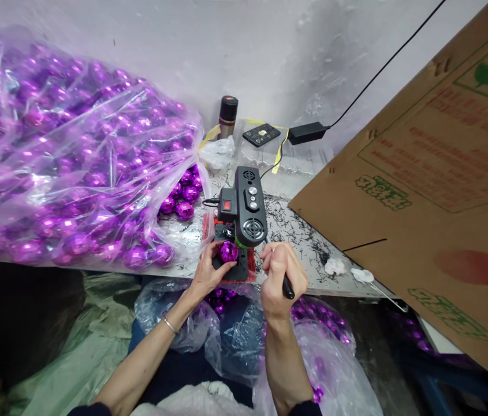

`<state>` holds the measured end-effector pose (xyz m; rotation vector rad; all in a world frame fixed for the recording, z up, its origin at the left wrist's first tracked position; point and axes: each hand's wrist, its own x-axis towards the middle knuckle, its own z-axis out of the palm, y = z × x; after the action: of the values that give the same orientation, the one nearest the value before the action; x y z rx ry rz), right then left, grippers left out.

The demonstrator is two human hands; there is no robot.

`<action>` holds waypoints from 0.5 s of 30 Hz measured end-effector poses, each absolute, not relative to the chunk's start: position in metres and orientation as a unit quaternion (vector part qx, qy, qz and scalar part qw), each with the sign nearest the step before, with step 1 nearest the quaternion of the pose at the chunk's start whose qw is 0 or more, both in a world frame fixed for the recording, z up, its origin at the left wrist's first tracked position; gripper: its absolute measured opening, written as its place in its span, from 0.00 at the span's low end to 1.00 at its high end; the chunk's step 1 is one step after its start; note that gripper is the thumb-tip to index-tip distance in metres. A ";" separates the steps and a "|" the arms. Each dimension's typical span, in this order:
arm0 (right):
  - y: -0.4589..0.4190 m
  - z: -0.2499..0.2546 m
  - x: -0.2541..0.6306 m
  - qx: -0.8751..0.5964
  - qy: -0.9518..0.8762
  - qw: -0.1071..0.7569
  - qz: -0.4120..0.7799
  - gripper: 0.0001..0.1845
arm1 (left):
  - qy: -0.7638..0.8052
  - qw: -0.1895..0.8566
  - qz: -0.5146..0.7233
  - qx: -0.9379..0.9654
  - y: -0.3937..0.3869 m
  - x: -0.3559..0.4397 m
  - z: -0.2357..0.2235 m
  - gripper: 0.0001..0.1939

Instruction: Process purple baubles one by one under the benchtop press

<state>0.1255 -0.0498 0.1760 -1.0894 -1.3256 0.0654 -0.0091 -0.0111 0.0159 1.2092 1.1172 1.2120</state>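
Note:
A small black benchtop machine (246, 209) with a red switch and round grilles stands on a red base at the table's front edge. My left hand (208, 270) holds a shiny purple ball (228, 252) under the machine's head, on its black plate. My right hand (282, 276) is closed around the black lever handle (287, 287) that comes off the machine's right side. A thin bracelet sits on my left wrist.
A big clear bag of purple balls (66, 167) fills the table's left. A large cardboard sheet (434, 185) leans at right. Behind the machine are a dark bottle (228, 115), a remote (261, 134) and a power adapter (308, 133). More bagged balls (326, 323) lie below the table (295, 231).

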 end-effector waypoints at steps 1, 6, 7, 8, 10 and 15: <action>-0.050 0.175 0.126 -0.482 -0.585 0.652 0.027 0.23 | 0.466 0.518 0.501 0.513 -0.010 -0.008 0.018 0.32; -0.050 0.172 0.126 -0.497 -0.582 0.644 0.012 0.23 | 0.466 0.504 0.495 0.533 -0.004 -0.004 0.019 0.32; -0.051 0.172 0.126 -0.498 -0.581 0.644 0.011 0.23 | 0.465 0.502 0.494 0.536 -0.004 -0.004 0.018 0.33; -0.051 0.171 0.126 -0.498 -0.580 0.645 0.008 0.23 | 0.463 0.498 0.492 0.543 -0.004 -0.005 0.017 0.33; -0.051 0.170 0.125 -0.497 -0.580 0.646 0.001 0.24 | 0.455 0.488 0.488 0.563 -0.006 -0.007 0.015 0.33; -0.052 0.165 0.126 -0.480 -0.589 0.651 0.000 0.22 | 0.433 0.471 0.485 0.597 -0.012 -0.014 0.011 0.31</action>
<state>0.1262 -0.0521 0.1653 -1.0892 -1.3377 0.0005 -0.0143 -0.0116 0.0114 1.4617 1.0606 1.1872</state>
